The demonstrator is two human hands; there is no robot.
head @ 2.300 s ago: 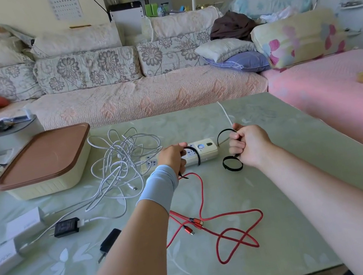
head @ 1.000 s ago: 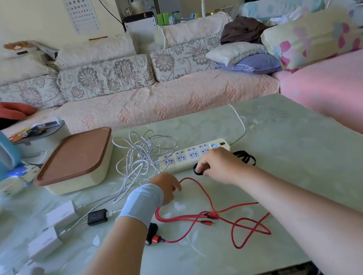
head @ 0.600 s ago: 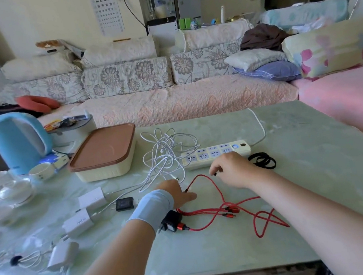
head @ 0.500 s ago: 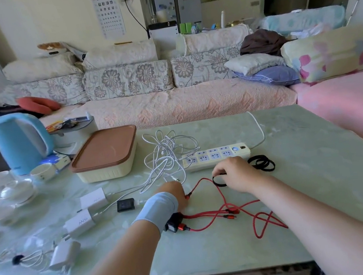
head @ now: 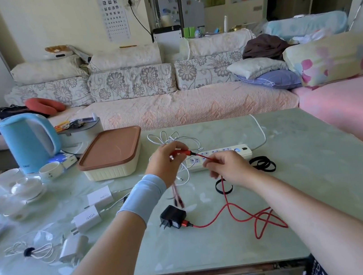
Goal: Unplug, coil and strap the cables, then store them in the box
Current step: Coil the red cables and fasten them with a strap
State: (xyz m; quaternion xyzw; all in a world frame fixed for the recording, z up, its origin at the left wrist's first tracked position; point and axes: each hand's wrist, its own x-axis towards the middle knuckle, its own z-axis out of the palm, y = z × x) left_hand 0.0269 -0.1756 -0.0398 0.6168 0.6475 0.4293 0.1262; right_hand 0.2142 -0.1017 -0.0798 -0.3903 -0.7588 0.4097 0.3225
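Observation:
My left hand (head: pixel 168 163) grips the connector end of the red cable (head: pixel 241 214), raised above the table, with short red connector leads dangling below it. My right hand (head: pixel 227 165) pinches the same cable a little further along. The cable runs down to loose loops on the table and ends in a black plug adapter (head: pixel 173 216). One black strap loop (head: pixel 223 186) lies under my right hand; more black straps (head: pixel 262 164) lie to its right. A white power strip (head: pixel 243 150) lies behind my hands. The cream box with a brown lid (head: pixel 111 156) stands shut at the left.
A tangle of white cable (head: pixel 173 138) lies behind my left hand. White chargers (head: pixel 86 218) and a strapped white coil (head: pixel 31 252) lie at the front left. A blue kettle (head: pixel 29 142) and white cups (head: pixel 50 171) stand at the far left. A sofa runs behind the table.
Both hands have lifted off the table with the red cable. The left hand now holds its connector end raised, and the right hand has left the black strap on the table.

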